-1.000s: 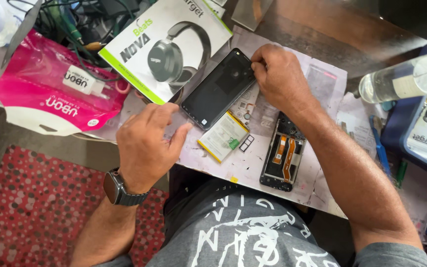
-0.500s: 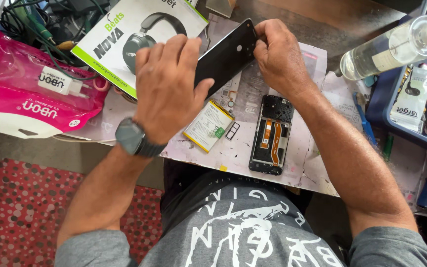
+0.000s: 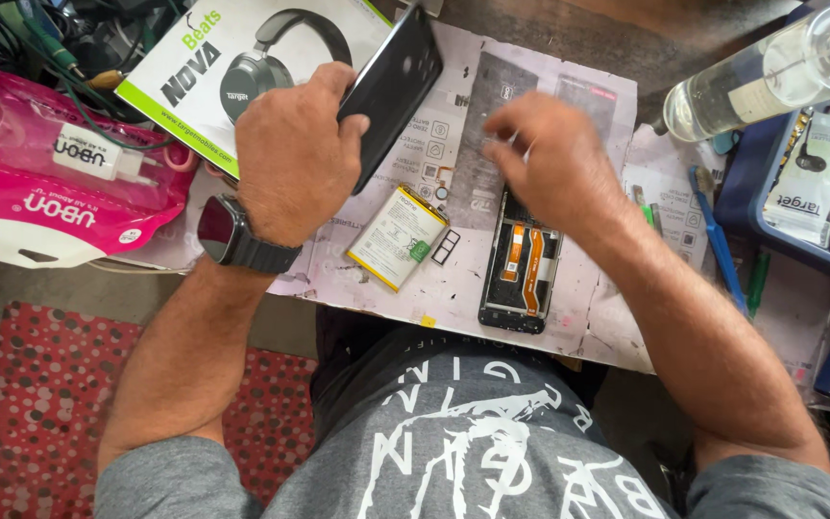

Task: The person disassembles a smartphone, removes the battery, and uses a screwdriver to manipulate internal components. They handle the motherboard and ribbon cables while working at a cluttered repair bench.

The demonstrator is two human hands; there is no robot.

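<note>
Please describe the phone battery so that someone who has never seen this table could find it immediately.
Start at the pale work mat in front of the person. The phone battery lies on it, just below the left hand and left of the opened phone frame. It is the only flat white rectangle with a yellow edge and a green mark.

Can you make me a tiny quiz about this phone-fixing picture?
1. Which hand holds the black phone cover?
2. True or false: the battery sits inside the open phone.
3. The right hand is: A) over the open phone, B) on the clear bottle, C) on the pink packet.

Key: 1. The left hand. 2. False, it lies beside it on the mat. 3. A.
</note>
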